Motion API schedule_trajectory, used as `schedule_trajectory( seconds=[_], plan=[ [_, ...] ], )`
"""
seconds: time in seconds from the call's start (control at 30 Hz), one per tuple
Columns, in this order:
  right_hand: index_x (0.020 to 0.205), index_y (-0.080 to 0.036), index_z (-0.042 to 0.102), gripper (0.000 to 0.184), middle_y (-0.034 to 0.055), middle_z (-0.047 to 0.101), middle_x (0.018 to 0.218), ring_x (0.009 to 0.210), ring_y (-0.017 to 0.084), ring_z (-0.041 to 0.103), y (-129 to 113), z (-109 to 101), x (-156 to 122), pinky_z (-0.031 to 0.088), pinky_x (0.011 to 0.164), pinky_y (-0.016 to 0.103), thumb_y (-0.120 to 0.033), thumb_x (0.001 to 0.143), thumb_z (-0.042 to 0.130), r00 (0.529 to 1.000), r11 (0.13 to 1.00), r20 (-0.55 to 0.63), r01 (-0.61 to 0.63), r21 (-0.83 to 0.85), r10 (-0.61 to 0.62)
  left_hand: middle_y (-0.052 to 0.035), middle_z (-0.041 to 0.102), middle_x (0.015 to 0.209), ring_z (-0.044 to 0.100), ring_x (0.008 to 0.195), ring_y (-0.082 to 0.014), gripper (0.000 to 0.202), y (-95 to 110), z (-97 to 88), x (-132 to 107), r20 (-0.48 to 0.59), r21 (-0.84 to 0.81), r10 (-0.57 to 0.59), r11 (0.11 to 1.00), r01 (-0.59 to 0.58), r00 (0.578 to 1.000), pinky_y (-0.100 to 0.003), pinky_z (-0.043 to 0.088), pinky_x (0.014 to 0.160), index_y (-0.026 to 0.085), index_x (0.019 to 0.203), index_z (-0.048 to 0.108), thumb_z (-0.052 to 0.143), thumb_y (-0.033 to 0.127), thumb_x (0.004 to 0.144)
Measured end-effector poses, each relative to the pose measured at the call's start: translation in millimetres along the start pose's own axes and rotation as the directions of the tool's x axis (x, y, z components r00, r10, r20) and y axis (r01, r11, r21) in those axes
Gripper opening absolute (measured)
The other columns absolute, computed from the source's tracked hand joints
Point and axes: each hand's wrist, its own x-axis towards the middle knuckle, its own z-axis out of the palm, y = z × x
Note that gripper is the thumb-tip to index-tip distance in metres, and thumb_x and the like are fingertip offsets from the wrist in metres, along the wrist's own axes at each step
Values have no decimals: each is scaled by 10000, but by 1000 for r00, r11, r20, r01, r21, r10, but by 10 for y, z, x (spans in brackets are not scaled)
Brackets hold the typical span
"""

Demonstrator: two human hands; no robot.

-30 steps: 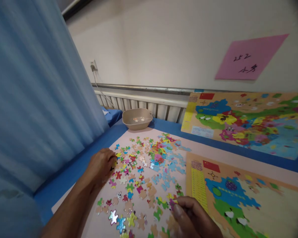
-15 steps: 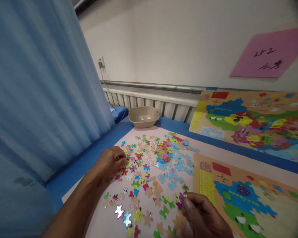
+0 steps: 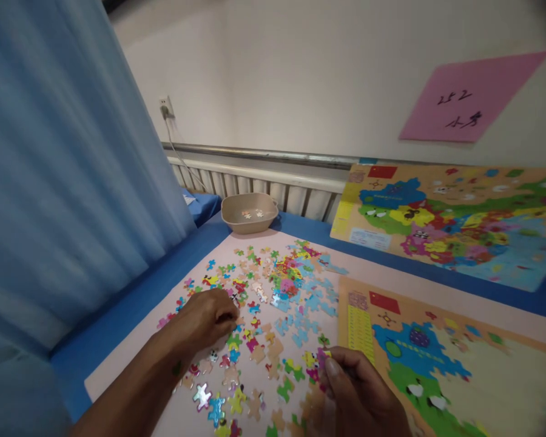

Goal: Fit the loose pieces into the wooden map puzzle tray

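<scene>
My left hand [image 3: 212, 312] is low over the scattered jigsaw pieces, its fingers curled down and closed; whatever they pinch is hidden behind the knuckles. Between the thumb and fingers of my right hand [image 3: 361, 385] is a purple and yellow jigsaw piece [image 3: 319, 362], possibly several joined. Loose pieces in many colours surround both hands, among them a shiny star-shaped one [image 3: 202, 396] and a blue one [image 3: 216, 408]. To the right lies a partly filled puzzle board [image 3: 361, 303] with blue and green areas fitted at its left.
A beige basin [image 3: 250, 226] holding a few pieces stands at the back. A finished map picture [image 3: 386, 227] leans by the wall. Light blue pieces [image 3: 300, 325] cluster mid-table. A blue curtain [image 3: 82, 152] hangs at left, and a radiator [image 3: 295, 197] runs behind.
My left hand has moved toward me and to the right over the pieces. My right hand keeps its hold on the purple and yellow piece. The view has turned slightly right.
</scene>
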Motion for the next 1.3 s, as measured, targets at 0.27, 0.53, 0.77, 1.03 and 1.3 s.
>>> schedule_trajectory(
  seconds=[0.27, 0.53, 0.77, 1.03, 1.3],
  plan=[
    [814, -225, 708, 312, 4, 618, 693, 622, 167, 512, -185, -19, 70, 440, 574, 261, -521, 810, 807, 994, 998, -107, 33, 50, -28, 20, 712, 819, 640, 806, -145, 196, -9, 35, -18, -40, 26, 93, 995, -92, 995, -278, 417, 741, 245, 847, 716, 580, 136, 936],
    [785, -209, 704, 282, 0, 598, 669, 599, 160, 498, -240, -9, 103, 455, 582, 277, -474, 781, 801, 991, 997, -131, 21, 72, -12, 6, 722, 854, 644, 832, -162, 177, 9, -33, -33, 20, 64, 48, 997, -49, 999, -297, 421, 741, 241, 857, 726, 589, 149, 920],
    [786, -204, 713, 297, -2, 596, 657, 601, 157, 505, -208, 29, 94, 450, 576, 274, -480, 773, 824, 990, 991, -123, 80, 108, -66, 15, 711, 820, 640, 805, -153, 187, 47, -69, -13, 45, 22, 16, 1000, -17, 999, -290, 420, 736, 234, 827, 716, 581, 104, 825],
    [807, -199, 698, 357, -14, 579, 668, 604, 147, 464, -134, 79, 55, 412, 590, 277, -521, 793, 850, 996, 983, -56, 82, 164, -73, 11, 736, 836, 656, 827, -155, 189, 88, -69, -10, 25, 19, 1, 1000, -2, 1000, -284, 426, 737, 229, 805, 722, 577, 108, 800],
    [830, -200, 690, 288, -28, 567, 687, 634, 149, 456, -8, 63, -3, 374, 622, 280, -472, 888, 768, 992, 994, 80, 88, 59, -92, 10, 711, 784, 629, 771, -152, 196, 111, -48, -4, 8, 42, -1, 999, 1, 1000, -276, 401, 703, 215, 757, 701, 556, 85, 771]
  ],
)
